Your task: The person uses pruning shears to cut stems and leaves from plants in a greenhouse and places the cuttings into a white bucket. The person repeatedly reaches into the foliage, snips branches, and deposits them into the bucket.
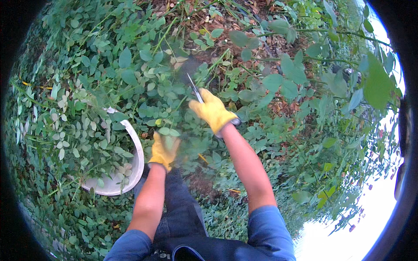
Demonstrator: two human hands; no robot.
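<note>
My right hand [212, 109], in a yellow work glove, is closed around a cutting tool, probably pruning shears [195, 88]; its pointed metal blade sticks out up and to the left, and the handles are hidden in the glove. Lower and to the left, my left hand [165, 148], gloved the same way, is at a leafy stem [169, 131]. Leaves and blur cover its fingers, so its hold is unclear. Left of that hand stands a round white container [138, 153] with cut leafy stems [98, 140] heaped in it and over its rim.
Dense leafy bushes surround me. Long thorny-looking branches [343, 32] arch across the upper right. Dry leaves [222, 19] and a dark hose or pipe [267, 49] lie on the ground ahead. Bare soil [200, 182] shows beside my legs.
</note>
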